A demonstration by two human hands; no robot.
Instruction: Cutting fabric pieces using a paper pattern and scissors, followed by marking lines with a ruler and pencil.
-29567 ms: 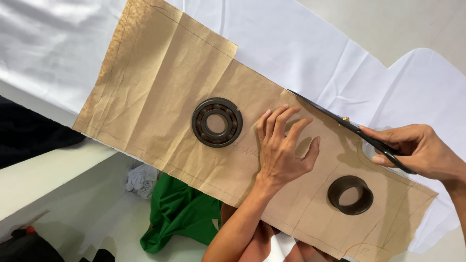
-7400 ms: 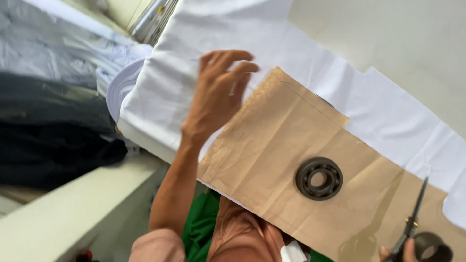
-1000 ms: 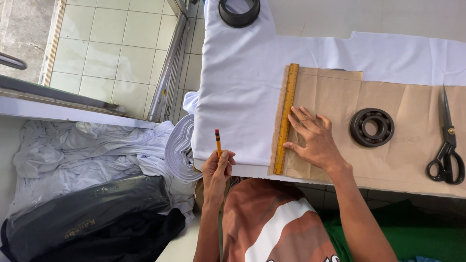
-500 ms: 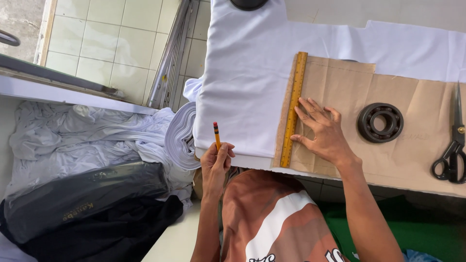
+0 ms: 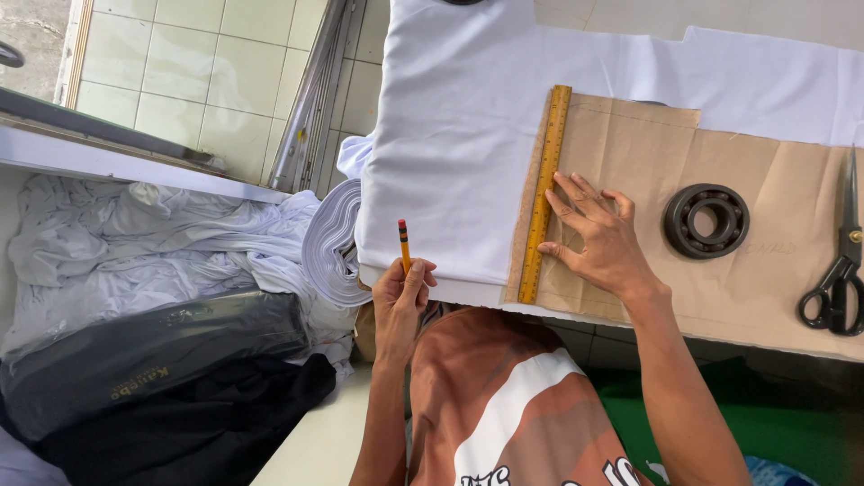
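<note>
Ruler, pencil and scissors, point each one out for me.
wooden ruler (image 5: 544, 189), head view, middle of its length.
pencil (image 5: 404, 245), head view, shaft above the fingers.
scissors (image 5: 841, 261), head view, near the pivot.

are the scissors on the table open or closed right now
Closed. The scissors lie flat on the brown paper pattern at the right edge, blades together in one narrow point, finger loops side by side.

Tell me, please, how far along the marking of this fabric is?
Done: the brown paper pattern lies flat on the white fabric, weighted by a bearing ring. In hand: the right hand presses the yellow ruler along the pattern's edge; the left hand holds a pencil off the cloth. Left: no line shows beside the ruler, and the scissors lie idle.
</note>
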